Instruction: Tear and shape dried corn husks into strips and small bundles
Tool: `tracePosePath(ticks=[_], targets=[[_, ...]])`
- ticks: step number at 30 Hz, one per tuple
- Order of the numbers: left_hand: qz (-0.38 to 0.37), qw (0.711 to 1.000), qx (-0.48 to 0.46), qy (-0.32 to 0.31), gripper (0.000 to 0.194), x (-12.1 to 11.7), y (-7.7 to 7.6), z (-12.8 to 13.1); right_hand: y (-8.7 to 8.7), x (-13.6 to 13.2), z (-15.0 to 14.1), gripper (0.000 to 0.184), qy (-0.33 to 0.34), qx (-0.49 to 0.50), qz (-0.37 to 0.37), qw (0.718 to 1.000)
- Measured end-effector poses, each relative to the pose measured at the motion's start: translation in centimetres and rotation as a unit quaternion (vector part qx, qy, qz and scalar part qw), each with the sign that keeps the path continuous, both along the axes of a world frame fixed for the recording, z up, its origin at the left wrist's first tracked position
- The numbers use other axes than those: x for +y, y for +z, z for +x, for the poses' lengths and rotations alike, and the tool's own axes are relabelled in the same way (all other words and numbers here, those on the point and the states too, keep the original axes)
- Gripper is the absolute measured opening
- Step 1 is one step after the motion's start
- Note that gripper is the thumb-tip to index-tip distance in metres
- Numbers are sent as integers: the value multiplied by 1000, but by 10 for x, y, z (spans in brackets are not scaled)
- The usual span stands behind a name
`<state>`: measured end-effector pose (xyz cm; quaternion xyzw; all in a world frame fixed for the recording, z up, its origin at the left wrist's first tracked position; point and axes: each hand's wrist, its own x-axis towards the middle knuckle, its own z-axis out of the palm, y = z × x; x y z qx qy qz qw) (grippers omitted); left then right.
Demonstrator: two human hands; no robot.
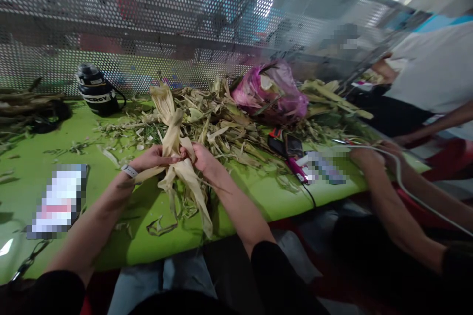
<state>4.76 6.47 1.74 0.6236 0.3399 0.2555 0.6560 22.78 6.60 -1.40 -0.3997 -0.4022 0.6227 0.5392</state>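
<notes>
Both hands meet around a bundle of dry corn husks [173, 133] held upright over the green table. My left hand [158, 155], with a white band at its wrist, is closed on the bundle's middle from the left. From the right, my right hand [197, 156] pinches the same bundle, its fingers partly hidden by the husk. Above the hands a broad husk flares up, and long loose strips hang below them toward the table. Behind lies a wide heap of dry husks and leaves [236, 130].
A black bottle [96, 93] stands at the back left, before a perforated metal screen [166, 19]. A phone [59, 202] lies at left. A pink plastic bag [271, 91] sits on the heap. At right are a co-worker's hands [367, 162] and a white cable [398, 172].
</notes>
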Motion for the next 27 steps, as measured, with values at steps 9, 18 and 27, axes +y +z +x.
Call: tracePosePath(ticks=[9,18,27], targets=[[5,1000,-11,8,37,6,-13,1,4,0,7,25,54,2,-49,997],[-123,976,-100,153,25,-10,-13,26,9,-22,-19,25,-196,39,124,972],[-164,967,-153,120,42,-21,-12,39,20,-32,-23,24,-189,27,159,969]])
